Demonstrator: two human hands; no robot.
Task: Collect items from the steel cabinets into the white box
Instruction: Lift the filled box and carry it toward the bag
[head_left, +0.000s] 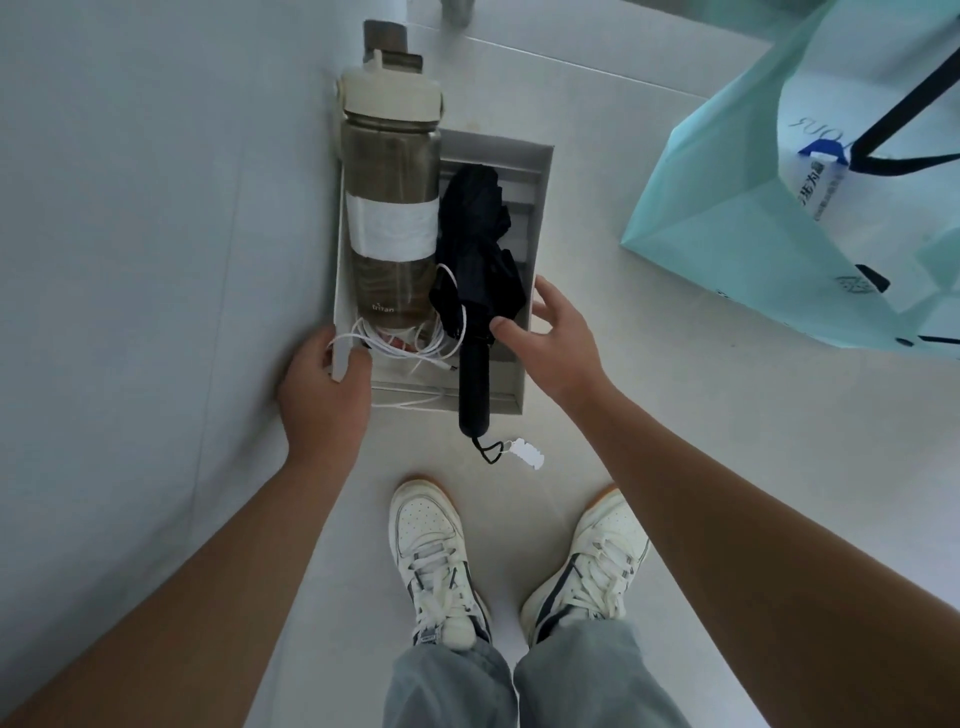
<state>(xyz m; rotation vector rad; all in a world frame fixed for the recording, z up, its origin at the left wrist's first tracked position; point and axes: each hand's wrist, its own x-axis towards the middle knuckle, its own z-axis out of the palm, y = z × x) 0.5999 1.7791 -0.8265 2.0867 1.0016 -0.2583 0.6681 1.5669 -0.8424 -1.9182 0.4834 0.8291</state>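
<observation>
- Now the left hand (322, 389) pinches the shallow white cardboard box (540, 171)'s near corner; the right hand (556, 338), spread and empty, hovers beside its other edge.
- Risky: the tall smoky plastic bottle (392, 171) and folded black umbrella (480, 249) between the hands overhang, and could roll out if the box tilts.

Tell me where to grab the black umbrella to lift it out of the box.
Grip the umbrella by its handle, coming from the near side. The handle is bare and overhangs the white box rim; the canopy end lies wedged beside the bottle.
</observation>
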